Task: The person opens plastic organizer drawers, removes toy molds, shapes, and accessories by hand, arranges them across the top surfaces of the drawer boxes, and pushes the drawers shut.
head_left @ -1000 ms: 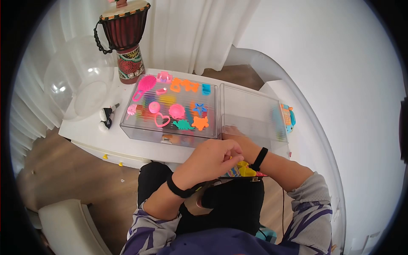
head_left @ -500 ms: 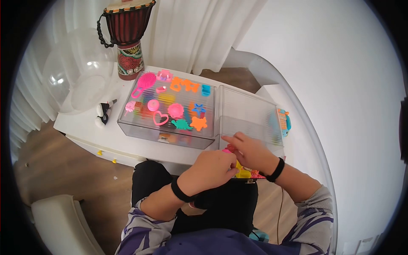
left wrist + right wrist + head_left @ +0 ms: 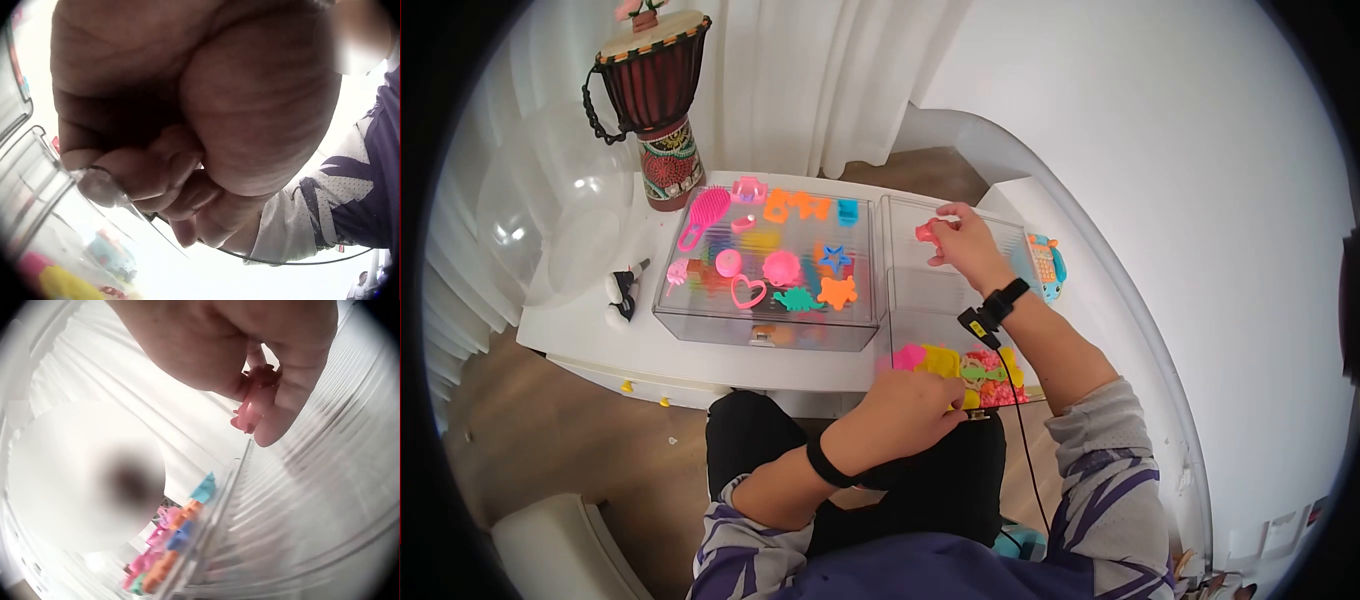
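Between its thumb and fingers my right hand (image 3: 975,250) pinches a small red-pink toy (image 3: 928,232), held over the back part of the right clear box (image 3: 908,290). In the right wrist view the same toy (image 3: 255,403) has small knobs and shows between the fingertips. My left hand (image 3: 905,415) is at that box's front edge; in the left wrist view its fingers (image 3: 169,175) curl over a clear edge. Beside it, inside the box's front part, lie a pink piece (image 3: 908,356), a yellow piece (image 3: 940,362) and small red-pink bits (image 3: 1003,392).
The left clear box (image 3: 760,325) carries a pink brush (image 3: 710,205), a blue star (image 3: 835,257), a green dinosaur (image 3: 797,299) and several other toys. Behind it stands a drum (image 3: 655,80). A toy phone (image 3: 1045,265) is at the right. A black cable (image 3: 1028,455) hangs from the right wrist.
My right hand has moved from the front of the right box up towards its back, carrying the red-pink toy. The pieces in the front part are more exposed. My left hand remains near the front edge.
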Demonstrator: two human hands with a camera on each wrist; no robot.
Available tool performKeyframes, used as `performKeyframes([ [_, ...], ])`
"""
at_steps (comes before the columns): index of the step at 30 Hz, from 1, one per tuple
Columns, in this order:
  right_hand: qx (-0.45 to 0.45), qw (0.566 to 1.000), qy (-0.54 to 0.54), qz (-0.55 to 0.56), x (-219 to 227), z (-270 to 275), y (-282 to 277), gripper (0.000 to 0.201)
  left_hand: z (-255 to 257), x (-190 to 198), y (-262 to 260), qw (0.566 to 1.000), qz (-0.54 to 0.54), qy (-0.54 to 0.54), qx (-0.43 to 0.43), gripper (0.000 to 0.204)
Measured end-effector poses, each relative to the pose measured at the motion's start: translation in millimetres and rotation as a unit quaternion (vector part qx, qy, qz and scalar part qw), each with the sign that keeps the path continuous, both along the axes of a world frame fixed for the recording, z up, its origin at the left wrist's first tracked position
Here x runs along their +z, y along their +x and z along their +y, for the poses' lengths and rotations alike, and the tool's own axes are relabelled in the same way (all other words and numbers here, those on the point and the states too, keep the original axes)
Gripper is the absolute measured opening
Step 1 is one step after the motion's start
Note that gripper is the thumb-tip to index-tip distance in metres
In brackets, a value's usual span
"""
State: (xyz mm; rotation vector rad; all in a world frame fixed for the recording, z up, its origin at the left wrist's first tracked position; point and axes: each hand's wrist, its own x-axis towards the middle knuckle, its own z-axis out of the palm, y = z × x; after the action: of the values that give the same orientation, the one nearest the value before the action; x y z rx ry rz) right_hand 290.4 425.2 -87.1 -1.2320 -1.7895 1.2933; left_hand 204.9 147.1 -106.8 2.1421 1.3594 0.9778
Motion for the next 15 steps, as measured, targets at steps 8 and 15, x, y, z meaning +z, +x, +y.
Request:
performKeyframes([
  [8, 0.005, 0.994, 0.07, -0.08, 8, -19, -2, 0.051, -2, -3, 1, 1.0, -0.004, 0.015, -0.005, 0.022],
  [15, 0.083, 0.964, 0.129, -0.219, 7, -8, 5, 0.047, -4, -1, 0, 1.0, -0.011, 0.02, -0.009, 0.022],
])
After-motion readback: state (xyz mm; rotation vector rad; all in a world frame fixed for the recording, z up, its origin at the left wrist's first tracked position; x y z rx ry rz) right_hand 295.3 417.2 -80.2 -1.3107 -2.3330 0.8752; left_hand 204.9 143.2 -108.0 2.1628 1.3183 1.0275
